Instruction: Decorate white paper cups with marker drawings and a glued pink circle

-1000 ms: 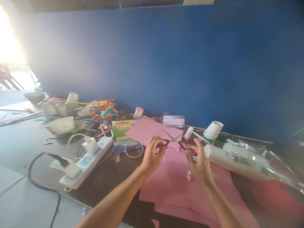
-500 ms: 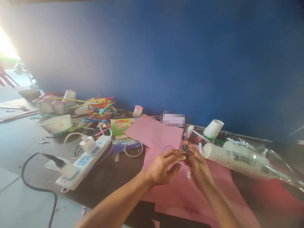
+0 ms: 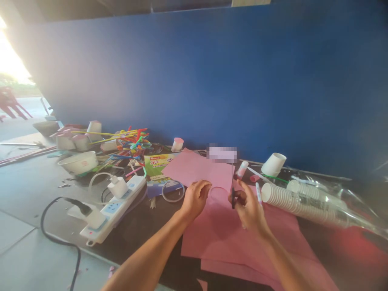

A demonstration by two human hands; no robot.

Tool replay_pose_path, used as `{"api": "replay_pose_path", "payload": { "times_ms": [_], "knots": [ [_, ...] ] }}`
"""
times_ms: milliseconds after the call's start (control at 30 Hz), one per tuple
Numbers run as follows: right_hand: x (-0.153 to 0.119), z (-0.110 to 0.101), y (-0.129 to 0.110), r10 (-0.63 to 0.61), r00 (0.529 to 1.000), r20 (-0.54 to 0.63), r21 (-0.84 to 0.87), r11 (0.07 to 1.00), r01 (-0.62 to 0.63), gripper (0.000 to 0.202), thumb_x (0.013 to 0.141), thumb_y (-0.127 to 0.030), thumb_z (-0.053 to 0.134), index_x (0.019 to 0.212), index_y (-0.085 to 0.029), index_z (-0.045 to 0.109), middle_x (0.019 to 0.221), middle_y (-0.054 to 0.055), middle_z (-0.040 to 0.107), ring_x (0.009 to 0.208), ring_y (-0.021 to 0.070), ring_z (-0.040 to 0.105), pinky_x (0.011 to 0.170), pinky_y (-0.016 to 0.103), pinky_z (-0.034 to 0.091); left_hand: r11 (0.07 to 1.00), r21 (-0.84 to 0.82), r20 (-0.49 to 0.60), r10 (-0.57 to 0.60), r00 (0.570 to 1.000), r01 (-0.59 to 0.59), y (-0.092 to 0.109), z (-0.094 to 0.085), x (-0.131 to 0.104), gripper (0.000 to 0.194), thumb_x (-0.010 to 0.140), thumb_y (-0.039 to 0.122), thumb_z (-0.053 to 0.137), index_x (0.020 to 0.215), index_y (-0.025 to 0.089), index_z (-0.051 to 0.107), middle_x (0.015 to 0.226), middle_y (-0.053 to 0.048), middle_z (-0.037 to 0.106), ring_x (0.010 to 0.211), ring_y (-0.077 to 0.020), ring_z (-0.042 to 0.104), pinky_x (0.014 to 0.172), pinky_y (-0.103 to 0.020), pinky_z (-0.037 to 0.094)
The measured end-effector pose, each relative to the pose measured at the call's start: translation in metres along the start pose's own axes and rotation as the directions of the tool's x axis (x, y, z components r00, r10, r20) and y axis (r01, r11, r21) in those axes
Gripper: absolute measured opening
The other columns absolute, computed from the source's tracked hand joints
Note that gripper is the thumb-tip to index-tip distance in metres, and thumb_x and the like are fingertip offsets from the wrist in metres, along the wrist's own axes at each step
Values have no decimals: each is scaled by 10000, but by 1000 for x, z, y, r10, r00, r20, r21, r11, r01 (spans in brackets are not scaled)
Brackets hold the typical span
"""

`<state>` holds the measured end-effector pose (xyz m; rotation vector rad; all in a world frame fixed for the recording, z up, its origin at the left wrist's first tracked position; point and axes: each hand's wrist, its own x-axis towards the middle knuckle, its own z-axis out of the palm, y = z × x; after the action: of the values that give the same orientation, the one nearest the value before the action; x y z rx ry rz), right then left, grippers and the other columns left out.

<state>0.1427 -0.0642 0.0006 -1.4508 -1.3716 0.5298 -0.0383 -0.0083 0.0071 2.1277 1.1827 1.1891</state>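
My right hand holds a pair of scissors by the dark handles, with the blades pointing up and away. My left hand is apart from the scissors, its fingers loosely curled at the lower left edge of the upper pink sheet of paper. Whether its fingertips touch that sheet is unclear. A curved line shows on the paper between my hands. More pink paper lies beneath on the dark table. A capped white marker lies beside my right hand.
Stacked paper cups in clear plastic lie at right, near an upturned cup. At left are a power strip with cables, a white bowl and colourful pipe cleaners. A blue wall rises behind.
My left hand has come away from the scissors and moved left to the paper's edge. My right hand keeps the scissors, now lower and turned. The view has tilted up slightly.
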Motion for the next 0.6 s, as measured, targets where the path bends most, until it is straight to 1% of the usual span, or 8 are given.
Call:
{"api": "replay_pose_path", "payload": {
  "times_ms": [67,167,233,333,400,500,533,600],
  "knots": [
    [-1,1,2,-71,997,-28,-115,991,67,544,781,-273,545,1302,-160,434,831,49,698,727,189,659,693,340,527,1000,-3,8,-22,1000,22,-3,1,0,193,888,218,448,865,197,639,711,-6,668,645,-116,593,645,-228,438],
    [-1,2,6,-161,986,-36,-202,968,151,505,799,-263,530,1284,-146,451,799,59,704,701,195,670,670,331,527,997,-48,5,-55,998,55,-6,2,1,180,881,243,462,945,200,625,803,-13,688,681,-117,619,630,-219,445],
    [0,3,11,-191,981,-31,-264,948,176,490,803,-251,525,1278,-153,453,803,60,717,687,200,679,644,328,525,997,-52,-9,-62,998,62,-5,1,3,171,870,256,481,954,196,616,782,-9,680,686,-121,623,636,-220,453],
    [1,4,20,-187,982,-15,-360,917,170,508,813,-236,525,1307,-182,418,832,49,733,703,220,695,617,337,520,999,-29,-48,-17,999,16,5,-3,9,157,868,239,477,936,195,613,809,-10,666,713,-119,616,660,-221,456],
    [2,4,25,-229,973,-25,-443,875,194,493,811,-216,531,1292,-191,427,828,47,736,698,234,698,630,356,516,998,-27,-59,50,997,-52,19,-5,13,152,872,226,469,910,193,612,825,-18,653,742,-123,604,672,-222,456],
    [4,5,30,-328,944,-21,-534,802,267,473,821,-184,517,1285,-178,426,825,58,733,711,234,696,676,368,508,986,-63,44,159,986,-157,45,0,20,161,876,216,461,883,199,621,852,-25,636,778,-128,595,727,-237,461],
    [5,6,31,-354,935,-14,-556,780,287,452,823,-164,501,1270,-168,440,844,72,732,733,236,694,686,367,505,981,-80,90,185,979,-178,55,5,22,171,873,204,456,885,202,627,862,-27,633,784,-129,595,741,-242,463],
    [8,8,32,-389,921,-2,-589,745,314,360,815,-119,465,1170,-148,516,869,108,726,749,243,685,661,352,498,974,-107,207,219,954,-200,73,20,28,185,858,188,458,871,208,641,891,-32,639,799,-137,596,724,-243,464]
  ]
}}
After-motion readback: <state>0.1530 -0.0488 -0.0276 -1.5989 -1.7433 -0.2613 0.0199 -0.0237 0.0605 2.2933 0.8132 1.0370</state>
